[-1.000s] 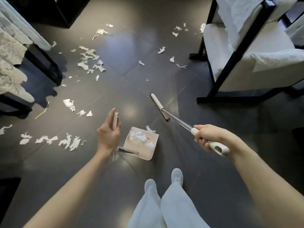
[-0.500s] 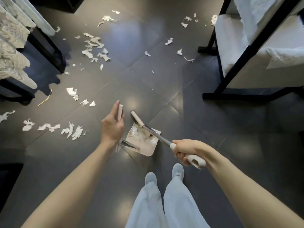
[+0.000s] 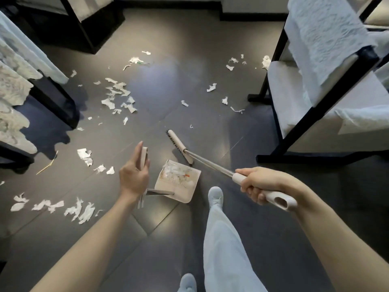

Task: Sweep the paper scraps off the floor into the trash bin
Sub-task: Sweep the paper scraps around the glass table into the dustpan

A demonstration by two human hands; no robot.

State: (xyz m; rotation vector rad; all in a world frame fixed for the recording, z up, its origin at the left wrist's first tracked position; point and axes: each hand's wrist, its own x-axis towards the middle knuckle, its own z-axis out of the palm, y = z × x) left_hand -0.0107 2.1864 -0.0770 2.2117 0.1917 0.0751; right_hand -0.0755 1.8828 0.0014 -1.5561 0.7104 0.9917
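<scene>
Paper scraps are scattered over the floor, from its left edge through a dense cluster at centre-left to a few pieces by the chair at the right. The upright handle of the dustpan is pinched lightly between thumb and near-straight fingers of the left grip; should that pinch slacken, the pan is likely to tip and spill its load. The broom is held in the right grip, fingers wrapped round its white handle, with the head set just beyond the pan mouth. If a stroke is driven too hard, light scraps may be flicked past the pan or under furniture. The pan may also be knocked by the shoe just beside it. The dustpan is partly filled with collected scraps. No trash bin is in view.
</scene>
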